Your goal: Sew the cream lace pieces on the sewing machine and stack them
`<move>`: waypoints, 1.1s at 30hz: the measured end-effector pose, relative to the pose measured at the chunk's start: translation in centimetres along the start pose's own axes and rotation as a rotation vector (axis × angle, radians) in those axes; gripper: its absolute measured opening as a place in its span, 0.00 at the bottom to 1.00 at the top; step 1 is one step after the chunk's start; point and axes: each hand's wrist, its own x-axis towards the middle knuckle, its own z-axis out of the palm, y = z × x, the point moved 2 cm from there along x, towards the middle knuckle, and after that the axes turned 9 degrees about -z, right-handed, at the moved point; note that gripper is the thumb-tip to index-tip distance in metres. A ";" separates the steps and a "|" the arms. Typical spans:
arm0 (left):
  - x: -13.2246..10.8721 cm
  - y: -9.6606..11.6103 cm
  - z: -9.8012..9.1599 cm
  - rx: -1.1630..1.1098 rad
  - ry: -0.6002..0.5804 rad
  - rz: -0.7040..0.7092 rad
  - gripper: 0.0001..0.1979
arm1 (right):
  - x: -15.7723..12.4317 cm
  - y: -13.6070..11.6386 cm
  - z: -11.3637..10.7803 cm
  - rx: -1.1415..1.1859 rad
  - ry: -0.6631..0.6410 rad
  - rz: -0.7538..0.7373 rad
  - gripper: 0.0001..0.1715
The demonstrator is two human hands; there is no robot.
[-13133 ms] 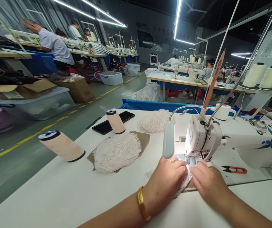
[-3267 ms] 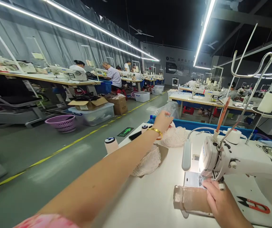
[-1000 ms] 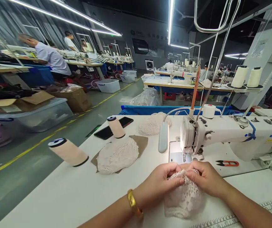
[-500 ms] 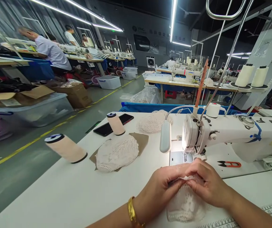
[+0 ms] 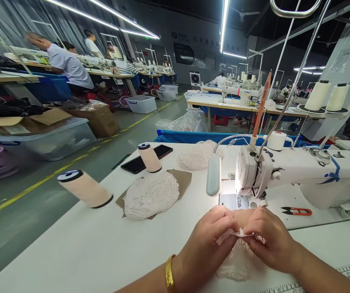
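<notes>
Thumbs and bent fingertips of the left hand [image 5: 213, 242] and right hand [image 5: 269, 240] are pinched closed on the upper edge of a pale lace piece [image 5: 236, 266], which hangs between them just in front of the sewing machine [image 5: 248, 171]. (A gold bangle [image 5: 169, 273] circles the left wrist.) Immediately left of the machine's head hangs a grey lamp [image 5: 213, 175]; under the machine's arm lie red-handled snips [image 5: 300, 211]. Farther left of the machine, a lace pile [image 5: 152, 195] rests on brown card [image 5: 182, 181], while a second lace heap [image 5: 195, 158] sits nearer the machine, toward its rear left. Farthest left from the machine is a peach thread cone [image 5: 86, 189].
</notes>
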 end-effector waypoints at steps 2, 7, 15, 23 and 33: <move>0.0 0.1 0.0 0.003 0.024 0.014 0.10 | 0.1 -0.1 0.0 -0.010 0.004 -0.001 0.06; -0.2 0.3 -0.1 0.035 0.051 0.038 0.11 | 0.3 -0.3 0.0 -0.004 -0.026 0.007 0.04; -0.1 0.7 -0.2 0.029 0.075 0.114 0.11 | 0.4 -0.6 -0.2 -0.024 -0.045 -0.007 0.07; -0.4 0.6 -0.2 0.050 0.099 0.110 0.13 | 0.3 -0.9 -0.1 -0.086 0.026 -0.122 0.15; 0.8 1.9 -0.5 -0.206 -0.113 -0.004 0.12 | 0.4 -1.6 -0.8 -0.120 -0.023 -0.011 0.10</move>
